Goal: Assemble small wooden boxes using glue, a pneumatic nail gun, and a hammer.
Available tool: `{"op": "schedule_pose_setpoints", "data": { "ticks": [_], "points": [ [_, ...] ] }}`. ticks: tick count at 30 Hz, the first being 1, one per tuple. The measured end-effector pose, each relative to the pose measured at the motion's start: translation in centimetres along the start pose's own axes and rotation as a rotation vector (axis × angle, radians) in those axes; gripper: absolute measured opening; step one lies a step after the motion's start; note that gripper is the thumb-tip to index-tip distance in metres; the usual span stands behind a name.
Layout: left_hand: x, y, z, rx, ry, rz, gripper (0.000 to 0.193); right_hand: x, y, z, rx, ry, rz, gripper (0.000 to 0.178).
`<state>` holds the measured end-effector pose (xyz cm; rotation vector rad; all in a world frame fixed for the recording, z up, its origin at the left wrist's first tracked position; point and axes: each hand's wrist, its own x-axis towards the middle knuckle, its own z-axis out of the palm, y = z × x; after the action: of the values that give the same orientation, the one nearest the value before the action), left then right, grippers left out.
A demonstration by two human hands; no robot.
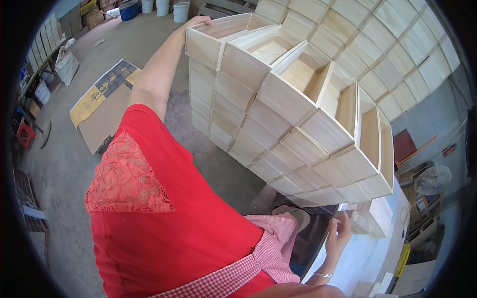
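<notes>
A tall stack of pale, open-topped wooden boxes (288,99) stands in front of me, in rows with the hollow top row facing up. Stretched out to the far left, my left hand (198,22) is closed over the rim of the top box at the stack's end. My right hand (339,232), with a silver bracelet at the wrist, is at the lower right, just below the stack's near corner. Its fingers are loosely bent and apart, and nothing shows between them. Beside it, a pale wooden box (381,217) sits on a white tabletop (343,270).
A second wall of wooden boxes (367,44) rises behind the stack. Flattened cardboard (107,111) lies on the concrete floor at left. White buckets (181,12) and a white sack (66,64) stand farther off. A round fan (432,180) is at the right.
</notes>
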<state>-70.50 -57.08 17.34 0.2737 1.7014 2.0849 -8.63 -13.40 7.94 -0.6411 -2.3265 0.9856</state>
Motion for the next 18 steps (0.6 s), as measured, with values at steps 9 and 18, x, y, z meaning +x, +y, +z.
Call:
{"op": "schedule_pose_setpoints", "data": {
  "ticks": [9,18],
  "points": [
    [-0.7,0.3,0.9,0.129,0.075,0.031,0.06,-1.8,0.4,0.1,0.016,0.073,0.107,0.042],
    [-1.0,-1.0,2.9,-0.271,0.031,0.022,0.07,-2.4,0.2,-0.5,0.047,0.074,0.093,0.041]
  ]
}}
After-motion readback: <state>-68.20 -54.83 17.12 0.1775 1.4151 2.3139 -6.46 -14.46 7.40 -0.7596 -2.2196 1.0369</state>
